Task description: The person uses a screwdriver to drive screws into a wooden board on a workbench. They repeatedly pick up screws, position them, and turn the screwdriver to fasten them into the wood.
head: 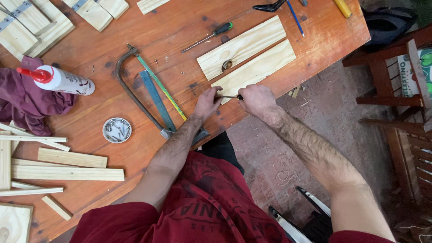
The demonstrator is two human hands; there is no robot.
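reddish wooden bench over a brick-patterned floor, wooden chairs off to one side. item: pale pine board lying near the bench edge, a second, knotted board just beside it. left hand closed, fingertips pinching the metal shaft of a small screwdriver at the board's near end; right hand wrapped shut on its handle, the tool lying almost flat against the wood. the tip itself is hidden between the hands. also present: hacksaw with a steel ruler lying inside its frame, a round tin of screws, glue bottle with red nozzle resting on a purple cloth, a green-handled screwdriver, loose wood strips at the left. risk, as judged: the board sits unclamped close to the edge, so pressure could slide it off or let the tip skid toward the left fingers; driving near the board's end may split the pine
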